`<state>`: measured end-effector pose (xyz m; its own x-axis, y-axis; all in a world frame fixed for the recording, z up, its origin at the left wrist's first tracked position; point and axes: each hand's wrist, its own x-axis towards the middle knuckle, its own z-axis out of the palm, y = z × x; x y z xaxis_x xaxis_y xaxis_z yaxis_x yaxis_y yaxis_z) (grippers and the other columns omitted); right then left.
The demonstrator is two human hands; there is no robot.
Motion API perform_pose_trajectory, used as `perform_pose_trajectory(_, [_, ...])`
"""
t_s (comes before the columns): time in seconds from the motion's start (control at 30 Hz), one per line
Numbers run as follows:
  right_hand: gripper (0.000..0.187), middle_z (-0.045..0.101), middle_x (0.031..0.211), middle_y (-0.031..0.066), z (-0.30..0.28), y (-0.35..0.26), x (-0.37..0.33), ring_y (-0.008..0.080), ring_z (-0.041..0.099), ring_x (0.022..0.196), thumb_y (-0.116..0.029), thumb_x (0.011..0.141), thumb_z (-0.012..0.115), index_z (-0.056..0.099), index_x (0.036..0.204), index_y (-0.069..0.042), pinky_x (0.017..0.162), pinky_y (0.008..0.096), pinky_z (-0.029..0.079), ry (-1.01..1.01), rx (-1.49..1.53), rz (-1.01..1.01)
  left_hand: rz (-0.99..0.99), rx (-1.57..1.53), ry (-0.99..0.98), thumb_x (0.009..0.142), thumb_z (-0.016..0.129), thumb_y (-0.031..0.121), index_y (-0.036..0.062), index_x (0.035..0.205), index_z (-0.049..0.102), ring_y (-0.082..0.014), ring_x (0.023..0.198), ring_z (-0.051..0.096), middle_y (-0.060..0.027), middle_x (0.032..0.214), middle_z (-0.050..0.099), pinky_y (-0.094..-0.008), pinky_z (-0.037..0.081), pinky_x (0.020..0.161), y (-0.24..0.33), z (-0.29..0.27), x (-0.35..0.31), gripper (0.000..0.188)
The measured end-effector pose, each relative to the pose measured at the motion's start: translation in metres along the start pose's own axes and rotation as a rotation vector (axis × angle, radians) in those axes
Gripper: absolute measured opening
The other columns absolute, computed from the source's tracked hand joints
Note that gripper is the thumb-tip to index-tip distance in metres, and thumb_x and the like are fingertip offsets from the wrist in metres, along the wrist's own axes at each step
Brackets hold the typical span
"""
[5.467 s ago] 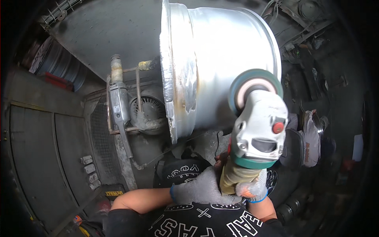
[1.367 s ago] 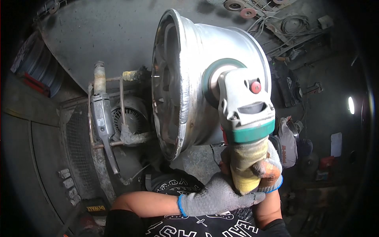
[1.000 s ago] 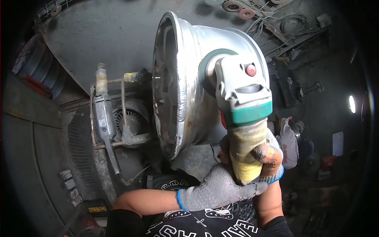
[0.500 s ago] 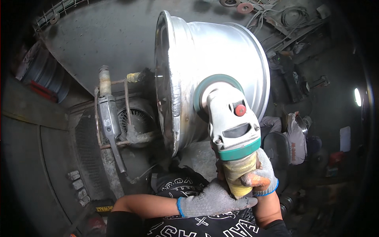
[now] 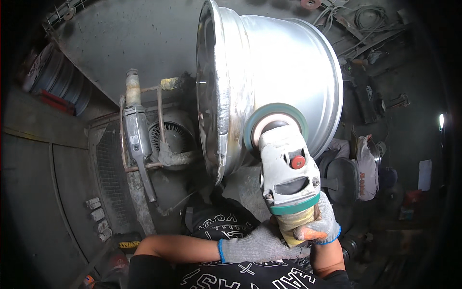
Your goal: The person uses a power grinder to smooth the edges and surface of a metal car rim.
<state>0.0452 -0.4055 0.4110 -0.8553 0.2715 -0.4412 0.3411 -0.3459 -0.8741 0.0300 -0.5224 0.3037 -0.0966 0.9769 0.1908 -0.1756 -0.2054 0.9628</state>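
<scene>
A white and green angle grinder is held up in front of me, its green-rimmed disc against or very close to the barrel of a large metal wheel rim. My right hand, in a grey knit glove with orange on the thumb, wraps round the grinder's yellow taped body. My left hand, in a matching grey glove, supports the rear end of that body from the near side; its fingers are partly hidden beneath it. The rim's left lip looks rough and uneven.
Left of the rim, a grey straight power tool rests on a metal pipe frame. A fan-like round grille sits behind the frame. More rims are stacked far left. Coiled cables lie far right, and a white bag sits at right.
The grinder head now appears lower and slightly to the right on the rim's barrel. The whole view has shifted a little, with the rim farther up and right. Both hands keep their hold.
</scene>
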Motion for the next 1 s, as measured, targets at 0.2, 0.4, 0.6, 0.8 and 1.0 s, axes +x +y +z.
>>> perform_pose_trajectory(0.2, [0.098, 0.054, 0.122, 0.0132, -0.005, 0.002, 0.004, 0.0177, 0.053, 0.11, -0.022, 0.053, 0.089, 0.039, 0.131, 0.008, 0.097, 0.0317, 0.039, -0.07, -0.011, 0.019, -0.064, -0.342, 0.166, 0.076, 0.072, 0.041, 0.0049, 0.132, 0.038, -0.0262, 0.12, 0.047, -0.0164, 0.131, 0.046, -0.0378, 0.037, 0.103, -0.001, -0.001, 0.0, 0.075])
perform_pose_trajectory(0.4, [0.1, 0.058, 0.119, 0.0123, -0.022, 0.048, -0.009, 0.0182, 0.056, 0.106, -0.03, 0.05, 0.091, 0.042, 0.129, 0.006, 0.095, 0.0321, 0.042, -0.007, 0.169, 0.014, -0.211, 0.107, -0.114, 0.071, 0.073, 0.043, 0.0003, 0.121, 0.05, -0.0255, 0.111, 0.054, -0.0171, 0.116, 0.057, -0.0351, 0.04, 0.098, 0.019, -0.068, -0.015, 0.07])
perform_pose_trajectory(0.6, [0.102, 0.056, 0.121, 0.0119, -0.017, 0.058, -0.005, 0.0183, 0.055, 0.108, -0.036, 0.051, 0.091, 0.041, 0.131, 0.004, 0.096, 0.0335, 0.04, -0.123, 0.102, -0.094, -0.306, -0.308, 0.2, 0.063, 0.083, 0.034, -0.0036, 0.131, 0.034, -0.0242, 0.113, 0.053, -0.0156, 0.122, 0.053, -0.0357, 0.042, 0.097, 0.034, -0.079, -0.039, 0.091])
perform_pose_trajectory(0.8, [0.092, 0.056, 0.12, 0.0131, -0.017, 0.064, 0.01, 0.0193, 0.055, 0.108, -0.031, 0.058, 0.087, 0.042, 0.131, 0.003, 0.096, 0.0331, 0.04, -0.187, 0.081, -0.16, -0.222, -0.317, 0.221, 0.061, 0.086, 0.013, 0.0004, 0.132, 0.036, -0.0164, 0.113, 0.052, -0.0104, 0.124, 0.053, -0.0334, 0.042, 0.1, 0.062, -0.076, -0.014, 0.088])
perform_pose_trajectory(1.0, [0.083, 0.055, 0.122, 0.0141, -0.027, 0.066, 0.019, 0.0211, 0.057, 0.109, -0.012, 0.057, 0.084, 0.044, 0.129, 0.0, 0.095, 0.0366, 0.046, -0.271, -0.175, -0.086, -0.249, -0.492, 0.358, 0.063, 0.085, 0.012, 0.0019, 0.128, 0.041, -0.0154, 0.112, 0.053, -0.008, 0.122, 0.055, -0.033, 0.043, 0.098, 0.046, -0.067, -0.016, 0.079])
